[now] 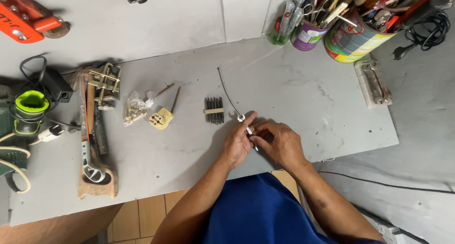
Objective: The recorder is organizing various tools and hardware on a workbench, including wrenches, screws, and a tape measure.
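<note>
Both hands meet over the grey counter: left hand and right hand pinch a small white clip, thin black cable trailing away. Bit strip nearby.

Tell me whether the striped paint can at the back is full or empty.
Full: the striped paint can is crammed with tools sticking out above its rim.

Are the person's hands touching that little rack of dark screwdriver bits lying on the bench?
Apart. The head view shows bare grey bench between the rack of bits and the left hand; the right hand is farther off. Both hands pinch a small white part.
</note>
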